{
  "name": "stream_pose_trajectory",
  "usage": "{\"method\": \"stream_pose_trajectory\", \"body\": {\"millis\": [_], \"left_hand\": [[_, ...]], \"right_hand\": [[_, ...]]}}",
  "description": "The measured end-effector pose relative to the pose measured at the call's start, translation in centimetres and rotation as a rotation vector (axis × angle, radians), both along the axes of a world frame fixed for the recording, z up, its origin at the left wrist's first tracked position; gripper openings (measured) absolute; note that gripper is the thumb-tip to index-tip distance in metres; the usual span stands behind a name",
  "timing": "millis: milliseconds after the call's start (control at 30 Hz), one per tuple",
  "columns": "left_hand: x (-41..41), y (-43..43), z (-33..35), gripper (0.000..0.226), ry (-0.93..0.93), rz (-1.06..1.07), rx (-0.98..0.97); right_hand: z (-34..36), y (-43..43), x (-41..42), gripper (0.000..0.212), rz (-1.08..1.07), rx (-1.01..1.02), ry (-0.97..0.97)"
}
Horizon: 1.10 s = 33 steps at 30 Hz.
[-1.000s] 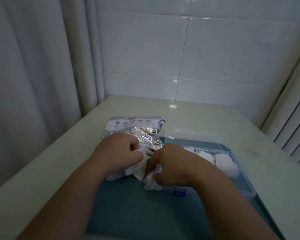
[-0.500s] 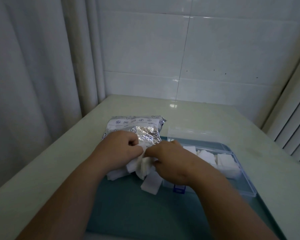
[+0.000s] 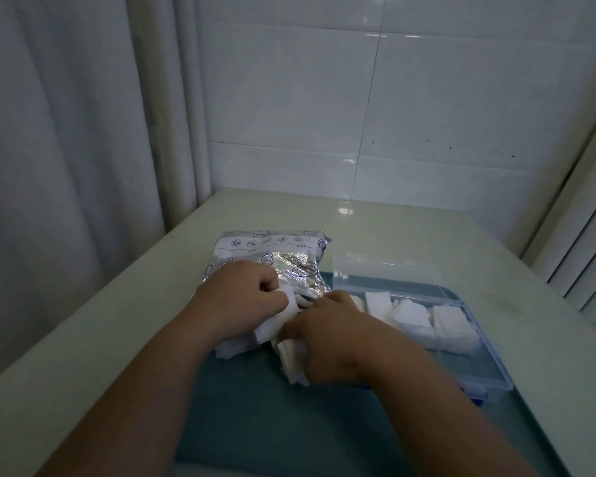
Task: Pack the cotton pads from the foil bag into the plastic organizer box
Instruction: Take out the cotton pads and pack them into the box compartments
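where the white tiled wall meets a pale curtain, my pale green desk fills the corner, and a flat teal mat lies on its near part. on the mat's right side sits the clear plastic organizer box, its see-through lid standing up at the back and a blue latch at its near edge. the crinkled silver foil bag lies just left of the box, its open end toward me. my left hand rests on the bag's near end, fingers curled, pinching a white square cotton pad. my right hand is just beside it, fingers curled round a small bunch of cotton pads above the mat. more loose pads lie in the box's far compartments, touching one another.
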<state>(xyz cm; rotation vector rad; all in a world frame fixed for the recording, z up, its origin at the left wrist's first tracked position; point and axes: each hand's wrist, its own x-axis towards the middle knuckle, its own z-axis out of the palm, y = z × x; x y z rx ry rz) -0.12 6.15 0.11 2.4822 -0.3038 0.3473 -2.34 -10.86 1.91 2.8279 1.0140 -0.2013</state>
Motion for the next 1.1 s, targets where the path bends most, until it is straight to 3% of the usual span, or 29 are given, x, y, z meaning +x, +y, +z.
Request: {"method": "stream_pose_trajectory", "body": {"millis": [167, 333, 567, 633, 733, 833, 1000, 1100], "left_hand": [[-0.1, -0.1, -0.1, 0.023, -0.004, -0.018, 0.013], [-0.1, -0.2, 0.1, 0.022, -0.010, -0.020, 0.016], [-0.1, -0.2, 0.1, 0.020, 0.000, -0.030, -0.024], [-0.2, -0.2, 0.2, 0.021, 0.008, -0.020, -0.082], [-0.2, -0.2, 0.6, 0.020, 0.002, 0.029, -0.220], [-0.2, -0.3, 0.9, 0.018, -0.023, 0.090, -0.322], [-0.4, -0.5, 1.1, 0.020, -0.069, 0.107, -0.349], [-0.7, -0.9, 1.1, 0.021, -0.104, 0.099, -0.358]], "right_hand": [[-0.5, 0.2, 0.5, 0.058, 0.015, -0.010, -0.010], [-0.4, 0.1, 0.6, 0.048, 0.058, -0.070, -0.049], [-0.5, -0.2, 0.6, 0.053, 0.031, -0.001, 0.014], [0.0, -0.5, 0.4, 0.046, 0.025, 0.112, 0.043], [1.1, -1.5, 0.2, 0.026, -0.026, 0.475, 0.086], [1.7, -2.7, 0.6, 0.019, -0.099, 0.767, 0.124], [1.9, -4.5, 1.5, 0.023, -0.237, 0.964, 0.172], [1.9, -5.1, 1.6, 0.023, -0.316, 1.077, 0.339]]}}
